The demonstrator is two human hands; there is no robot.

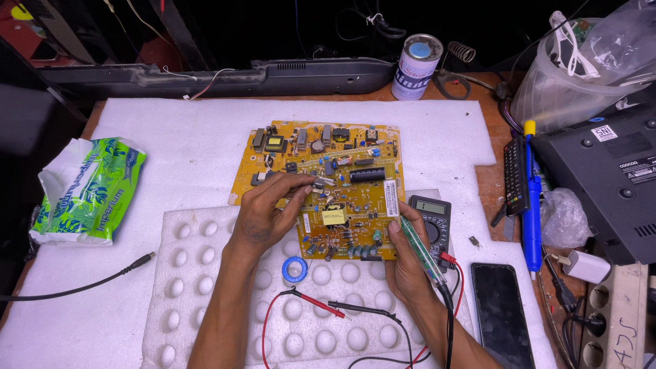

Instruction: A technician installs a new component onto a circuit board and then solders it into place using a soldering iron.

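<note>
At frame centre, we steadied the yellow rectangular circuit board with our left hand, pinching a component; our right hand gripped the translucent green soldering iron; red and black multimeter probes lay unused at lower centre.

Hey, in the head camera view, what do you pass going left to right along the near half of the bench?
Green tissue pack → black cable plug → left hand → blue tape roll → right hand → multimeter → black phone → blue desoldering pump → white charger.

Single head view, steeply down, close over workbench.
</note>
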